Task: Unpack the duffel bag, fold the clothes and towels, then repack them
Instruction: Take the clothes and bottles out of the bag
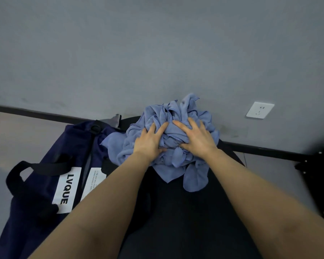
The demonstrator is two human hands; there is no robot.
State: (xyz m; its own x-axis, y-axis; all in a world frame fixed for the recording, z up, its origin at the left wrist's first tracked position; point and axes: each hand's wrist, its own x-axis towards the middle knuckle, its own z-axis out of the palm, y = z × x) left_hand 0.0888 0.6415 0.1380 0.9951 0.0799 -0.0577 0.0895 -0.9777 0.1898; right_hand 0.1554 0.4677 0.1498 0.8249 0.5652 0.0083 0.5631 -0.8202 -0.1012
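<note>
- Hands first: our left hand [151, 140] and right hand [196, 138] both lie on a crumpled blue towel [173, 146], fingers spread and digging into the folds, gripping it.
- We see the towel heaped on a dark surface [185, 212] near the grey wall [157, 43].
- Our navy duffel bag [51, 184] lies just left, touching the towel's edge.
- We note a white wall socket [260, 110] to the right.

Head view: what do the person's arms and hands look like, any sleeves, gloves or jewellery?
Both forearms are bare as far as the frame shows, no sleeves in view. The left hand and right hand are bare too: no gloves, no visible rings, watch or wristbands.
</note>
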